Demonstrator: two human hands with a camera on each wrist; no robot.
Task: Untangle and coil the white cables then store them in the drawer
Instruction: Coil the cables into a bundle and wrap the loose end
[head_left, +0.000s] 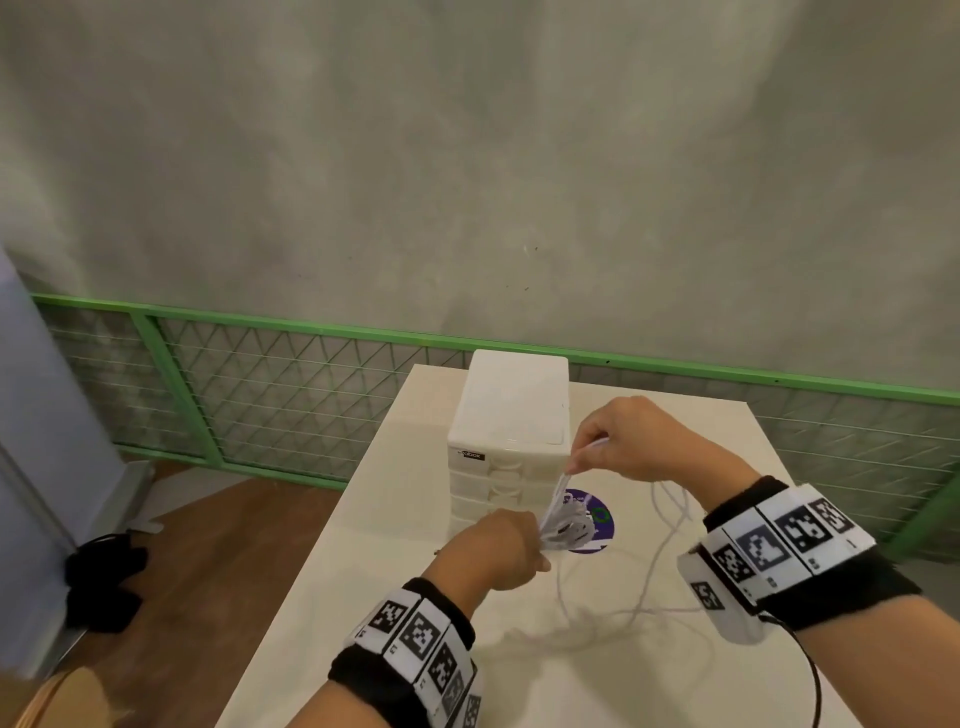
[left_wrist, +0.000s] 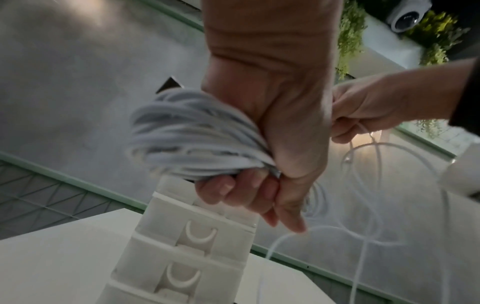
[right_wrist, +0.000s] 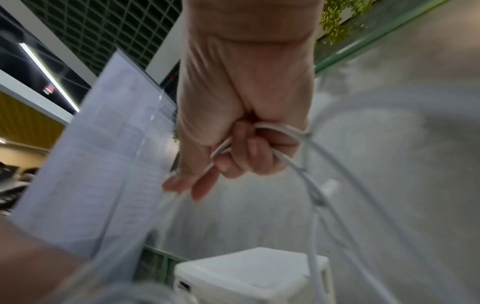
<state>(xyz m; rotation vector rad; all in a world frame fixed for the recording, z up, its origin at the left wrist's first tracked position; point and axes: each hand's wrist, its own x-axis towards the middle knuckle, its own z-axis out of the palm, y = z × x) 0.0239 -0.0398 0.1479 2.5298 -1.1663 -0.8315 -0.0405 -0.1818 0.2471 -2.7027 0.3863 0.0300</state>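
Tabletop (head_left: 363, 597) scene; left hand (head_left: 498, 551) grips coiled white cables (head_left: 566, 527); right hand (head_left: 623, 441) pinches 1 strand above

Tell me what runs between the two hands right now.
A short stretch of white cable spans from the coiled bundle gripped by the left hand up to the right hand, which pinches it; the head view shows this best.

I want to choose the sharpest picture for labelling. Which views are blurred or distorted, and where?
Head view: mostly sharp, wide-angle bending at the edges; the loose cable on the table is faint. Left wrist view: the left hand is fairly clear, the coiled bundle motion-blurred. Right wrist view: the right hand is clearest; the drawer unit and background are soft.
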